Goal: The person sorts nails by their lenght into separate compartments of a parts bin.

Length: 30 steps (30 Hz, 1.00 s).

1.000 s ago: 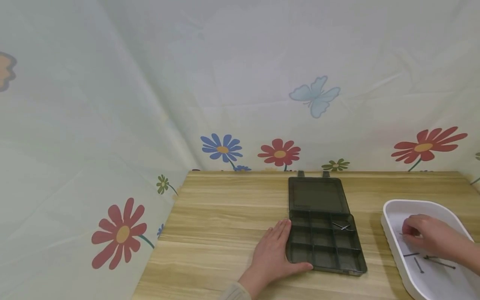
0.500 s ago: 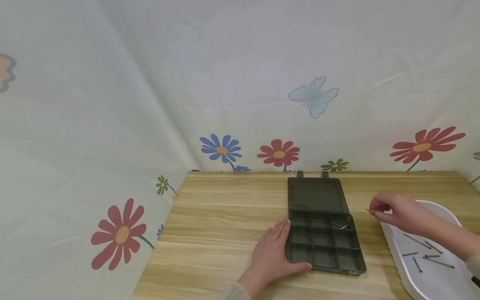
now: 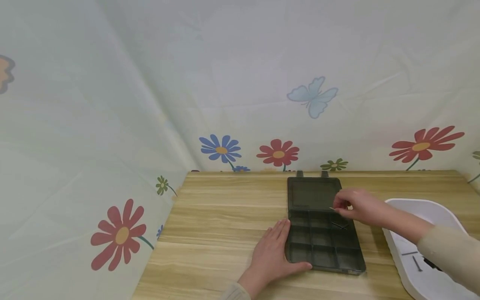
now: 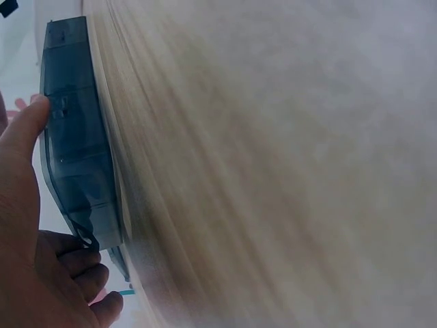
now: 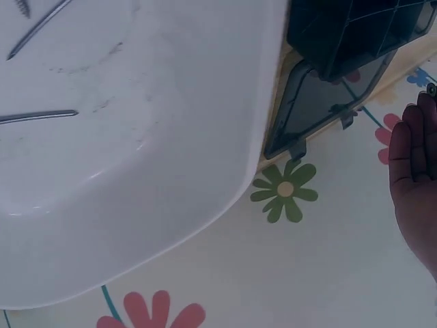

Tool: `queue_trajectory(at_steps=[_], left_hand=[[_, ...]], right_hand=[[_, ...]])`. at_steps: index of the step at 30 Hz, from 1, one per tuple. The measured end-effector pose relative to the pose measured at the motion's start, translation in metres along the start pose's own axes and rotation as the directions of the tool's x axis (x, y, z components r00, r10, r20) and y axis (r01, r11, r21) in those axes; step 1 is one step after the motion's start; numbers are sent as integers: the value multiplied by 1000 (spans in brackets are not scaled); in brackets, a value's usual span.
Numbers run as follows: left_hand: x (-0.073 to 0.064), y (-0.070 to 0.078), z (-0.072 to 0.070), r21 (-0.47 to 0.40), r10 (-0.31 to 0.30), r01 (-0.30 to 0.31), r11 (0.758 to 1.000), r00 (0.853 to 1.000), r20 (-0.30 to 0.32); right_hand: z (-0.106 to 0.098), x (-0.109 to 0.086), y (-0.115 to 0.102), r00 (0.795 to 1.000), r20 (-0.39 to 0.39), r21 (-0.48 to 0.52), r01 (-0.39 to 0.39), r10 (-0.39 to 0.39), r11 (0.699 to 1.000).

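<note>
A dark translucent organizer box (image 3: 322, 239) lies on the table with its lid (image 3: 313, 193) folded back behind it. My left hand (image 3: 268, 256) rests against its near left corner, fingers extended along the side and thumb at the front edge; the left wrist view shows the thumb on the front wall (image 4: 78, 130). Over the far right compartment, my right hand (image 3: 356, 206) pinches a thin nail (image 3: 332, 208) between thumb and fingertips, its tip pointing left. A few nails (image 3: 339, 225) lie crossed in that compartment. The other compartments hold nothing visible.
A white tray (image 3: 393, 250) stands right of the box, partly covered by my right forearm. Loose nails (image 3: 417, 263) lie in it, and a threaded screw (image 5: 22, 7) shows in the right wrist view. A flowered cloth (image 3: 240, 104) hangs behind the wooden table (image 3: 225, 200).
My right hand has lifted out of the white tray with a nail and moved left to the far right compartment of the box. My left hand stays in place.
</note>
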<state>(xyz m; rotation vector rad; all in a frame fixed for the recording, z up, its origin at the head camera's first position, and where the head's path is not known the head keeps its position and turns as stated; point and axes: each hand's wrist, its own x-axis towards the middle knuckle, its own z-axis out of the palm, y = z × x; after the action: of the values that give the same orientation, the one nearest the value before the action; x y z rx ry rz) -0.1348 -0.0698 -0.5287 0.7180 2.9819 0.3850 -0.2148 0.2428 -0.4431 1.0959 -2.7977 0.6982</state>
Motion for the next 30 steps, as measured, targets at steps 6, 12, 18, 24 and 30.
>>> queue_trajectory(at_steps=[6, 12, 18, 24, 30], left_hand=[[0, 0, 0, -12, -3, 3, 1000, 1000, 6], [0, 0, 0, -1, 1, -1, 1000, 1000, 3], [0, 0, 0, 10, 4, -4, 1000, 1000, -3], [0, 0, 1, 9, 4, -4, 1000, 1000, -1], [0, 0, 0, 13, 4, -4, 1000, 1000, 0]], right_hand=[[9, 12, -2, 999, 0, 0, 41, -41, 999], [18, 20, -1, 998, 35, 3, 44, -44, 999], [28, 27, -2, 997, 63, 4, 41, -41, 999], [33, 30, -2, 997, 61, -1, 37, -37, 999], [28, 29, 0, 998, 49, -2, 35, -35, 999]])
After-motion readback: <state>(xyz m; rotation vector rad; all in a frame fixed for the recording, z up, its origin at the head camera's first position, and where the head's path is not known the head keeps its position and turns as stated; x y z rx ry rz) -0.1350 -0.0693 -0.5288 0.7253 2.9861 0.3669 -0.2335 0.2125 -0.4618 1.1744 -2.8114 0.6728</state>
